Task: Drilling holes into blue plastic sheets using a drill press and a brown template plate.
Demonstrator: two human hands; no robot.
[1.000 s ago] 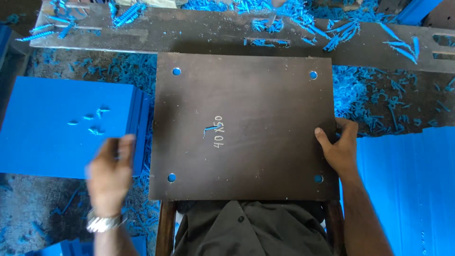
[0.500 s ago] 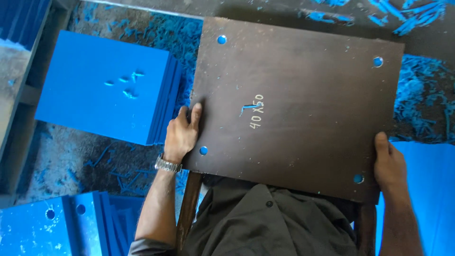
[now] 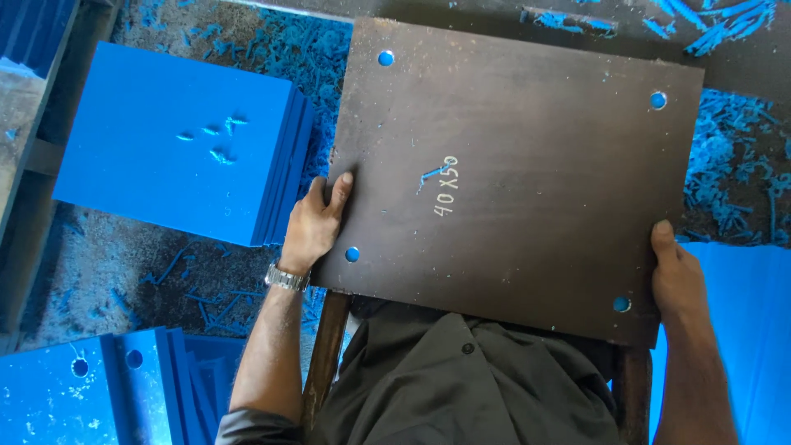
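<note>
Brown board, a large dark rectangle with a blue-filled hole near each corner and chalk marks at its middle, is lying tilted across the person's lap, over a wooden frame. Beside it on the left, a stack of blue sheets is sitting on the shaving-strewn floor, with more drilled blue sheets nearer the person's left side. The left hand is gripping the board's left edge, fingers curled over the top face. The right hand is clasping the near right corner, thumb on top; its fingers are hidden underneath. Judging by the tilt, keeping both grips even and the edges square should be steadying the board best.
</note>
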